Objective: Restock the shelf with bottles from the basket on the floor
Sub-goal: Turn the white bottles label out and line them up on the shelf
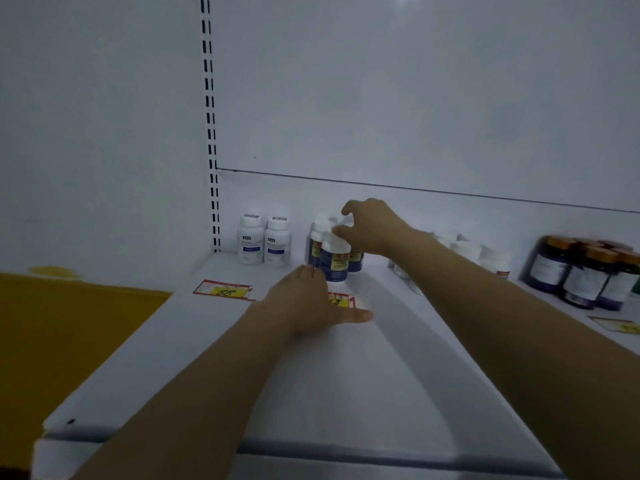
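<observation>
A cluster of white-capped bottles with blue and yellow labels [334, 263] stands on the white shelf [346, 375], near the back. My left hand [311, 306] lies flat on the shelf, its straight fingertips touching the base of the front bottle. My right hand [370, 226] reaches over the cluster from the right, thumb and curled fingers round the front bottle's cap. The other bottles of the cluster are partly hidden behind it. The basket is out of view.
Two white bottles with pale labels [264, 242] stand at the back left beside the slotted upright [212, 150]. Dark jars with orange lids [588, 271] crowd the right. More white bottles [467, 252] sit behind my right forearm. Price tags [223, 289] lie on the shelf.
</observation>
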A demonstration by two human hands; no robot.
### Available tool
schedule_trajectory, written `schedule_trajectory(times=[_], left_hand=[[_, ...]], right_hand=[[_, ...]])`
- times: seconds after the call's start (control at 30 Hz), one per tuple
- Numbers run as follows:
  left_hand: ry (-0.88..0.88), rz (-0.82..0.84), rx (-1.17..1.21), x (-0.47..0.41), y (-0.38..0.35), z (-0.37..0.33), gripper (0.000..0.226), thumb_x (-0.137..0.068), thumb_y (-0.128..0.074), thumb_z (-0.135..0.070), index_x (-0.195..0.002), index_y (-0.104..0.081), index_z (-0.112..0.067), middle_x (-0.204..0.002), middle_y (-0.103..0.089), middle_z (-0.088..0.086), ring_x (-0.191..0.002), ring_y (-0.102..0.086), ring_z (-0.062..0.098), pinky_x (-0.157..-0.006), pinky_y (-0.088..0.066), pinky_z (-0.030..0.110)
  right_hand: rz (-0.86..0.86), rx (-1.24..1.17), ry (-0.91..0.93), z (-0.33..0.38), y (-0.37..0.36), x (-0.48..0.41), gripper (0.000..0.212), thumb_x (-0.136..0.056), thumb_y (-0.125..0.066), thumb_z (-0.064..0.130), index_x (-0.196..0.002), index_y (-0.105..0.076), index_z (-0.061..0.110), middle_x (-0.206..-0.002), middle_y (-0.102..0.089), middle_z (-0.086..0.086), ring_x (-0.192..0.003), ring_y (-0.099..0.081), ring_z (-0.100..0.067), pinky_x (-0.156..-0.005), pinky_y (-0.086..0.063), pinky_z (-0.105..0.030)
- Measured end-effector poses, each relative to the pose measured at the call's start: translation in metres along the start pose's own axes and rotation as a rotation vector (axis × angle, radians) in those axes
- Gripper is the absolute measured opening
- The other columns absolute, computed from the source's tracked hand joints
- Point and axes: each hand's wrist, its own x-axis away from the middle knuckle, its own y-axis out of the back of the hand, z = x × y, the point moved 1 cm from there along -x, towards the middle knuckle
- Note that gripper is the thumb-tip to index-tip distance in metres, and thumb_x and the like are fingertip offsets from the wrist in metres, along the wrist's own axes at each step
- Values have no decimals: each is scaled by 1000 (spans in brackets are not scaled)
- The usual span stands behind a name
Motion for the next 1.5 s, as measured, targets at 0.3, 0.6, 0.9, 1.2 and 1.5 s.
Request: schedule_trajectory(times=[0.3,0.6,0.9,1.2,1.5], left_hand=[[123,48,-159,2,-8,3,114,-59,-43,-91,-142,-30,-15,-142,-39,5,-129,-39,19,-104,-33,34],[78,-138,141,-3,-4,6,99,-49,-60,-86,-127,-49,-25,-121,-56,-7,-109,-55,13,-94,-47,35],[-40,-170,492,-4,19,-4,35,-78,-73,-33,-104,-50,-30,-103,-62,-9,-97,-60,9,-89,-47,24],[-66,-105,680,0,23,1,26,-81,-71,-24,-102,-57,-30,-97,-65,-14,-90,-61,0,-73,-44,9],[-33,-320,635,-2,24,1,50,-69,-80,-33,-108,-54,-17,-97,-64,-7,-83,-62,5,-69,-48,13]], right_hand=[[-75,-195,11,-5,-40,-13,42,-94,-52,34,-127,-53,7,-125,-46,-15,-113,-48,-29,-80,-33,-25],[-269,-399,51,-12,-21,5,38,-90,-60,32,-122,-62,11,-124,-61,-7,-111,-56,-20,-85,-37,-19],[-230,-689,-30,-17,6,25,45,-81,-64,53,-111,-68,19,-103,-67,6,-94,-60,-9,-69,-44,-15],[-117,-933,85,-24,3,30,32,-92,-59,26,-123,-61,19,-116,-67,4,-105,-62,-10,-97,-48,-30],[-144,-978,73,-20,-3,27,33,-86,-65,35,-117,-66,22,-112,-65,-8,-100,-66,-18,-92,-54,-37]])
